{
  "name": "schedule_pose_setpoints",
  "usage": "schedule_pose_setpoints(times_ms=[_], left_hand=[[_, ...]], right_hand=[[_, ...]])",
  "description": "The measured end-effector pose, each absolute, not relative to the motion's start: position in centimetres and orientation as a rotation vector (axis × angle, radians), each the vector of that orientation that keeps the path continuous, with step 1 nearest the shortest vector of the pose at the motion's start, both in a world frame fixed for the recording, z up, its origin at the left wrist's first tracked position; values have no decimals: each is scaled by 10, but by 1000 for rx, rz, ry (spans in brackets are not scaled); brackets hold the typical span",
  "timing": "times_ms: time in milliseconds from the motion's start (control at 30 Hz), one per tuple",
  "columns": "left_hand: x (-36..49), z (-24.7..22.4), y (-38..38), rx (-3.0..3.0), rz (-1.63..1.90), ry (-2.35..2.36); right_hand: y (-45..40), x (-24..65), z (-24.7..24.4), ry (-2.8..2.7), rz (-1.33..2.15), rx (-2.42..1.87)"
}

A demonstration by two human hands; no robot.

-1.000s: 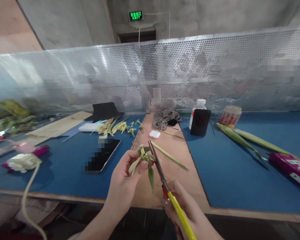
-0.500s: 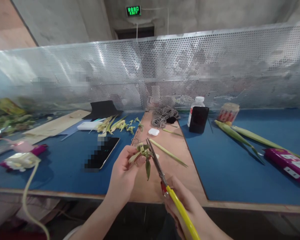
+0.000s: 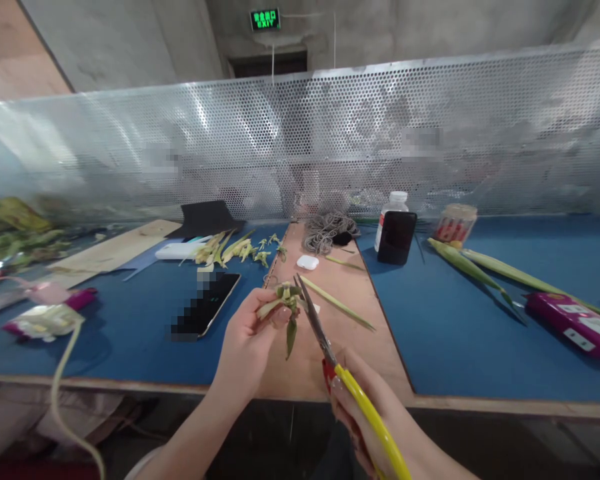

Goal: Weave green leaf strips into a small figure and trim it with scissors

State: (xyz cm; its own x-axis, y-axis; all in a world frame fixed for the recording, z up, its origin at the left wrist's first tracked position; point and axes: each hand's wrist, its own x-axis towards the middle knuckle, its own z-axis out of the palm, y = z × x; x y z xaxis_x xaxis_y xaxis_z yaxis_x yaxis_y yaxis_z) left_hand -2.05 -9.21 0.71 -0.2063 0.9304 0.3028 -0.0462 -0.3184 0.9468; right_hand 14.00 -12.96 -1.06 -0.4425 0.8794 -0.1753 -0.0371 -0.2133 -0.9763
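Note:
My left hand pinches a small bundle of green leaf strips between thumb and fingers, above the bare wooden strip of the table. One darker leaf end hangs down from it. My right hand is wrapped round scissors with yellow and red handles. Their blades point up and away, with the tips close beside the bundle's right side; whether they touch it I cannot tell. Behind the blades a pale green leaf strip lies on the wood. Several small cut leaf pieces lie beyond my left hand.
A phone lies left of my hands. Farther back are a white earbud case, a heap of grey cord, and a white bottle with a black phone leaning on it. A purple power strip and long leaves lie right.
The scissors' blades and the leaf bundle have shifted very slightly, and the hanging leaf end has swung a little left. Both hands keep their holds.

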Motion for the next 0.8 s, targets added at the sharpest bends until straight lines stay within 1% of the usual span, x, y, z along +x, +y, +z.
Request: schedule_pose_setpoints(times_ms=[333, 500, 667, 800], left_hand=[[-21, 7, -95, 1300, 1600, 1149], [-20, 8, -95, 1303, 1603, 1145], [-21, 7, -95, 1311, 1612, 1136], [-21, 7, -95, 1283, 1603, 1105]], right_hand=[[-127, 140, -12, -1304, 1825, -1091], [-129, 139, -13, -1275, 1861, -1199], [-127, 141, -13, -1308, 1909, -1119], [-126, 142, -11, -1336, 1899, -1156]])
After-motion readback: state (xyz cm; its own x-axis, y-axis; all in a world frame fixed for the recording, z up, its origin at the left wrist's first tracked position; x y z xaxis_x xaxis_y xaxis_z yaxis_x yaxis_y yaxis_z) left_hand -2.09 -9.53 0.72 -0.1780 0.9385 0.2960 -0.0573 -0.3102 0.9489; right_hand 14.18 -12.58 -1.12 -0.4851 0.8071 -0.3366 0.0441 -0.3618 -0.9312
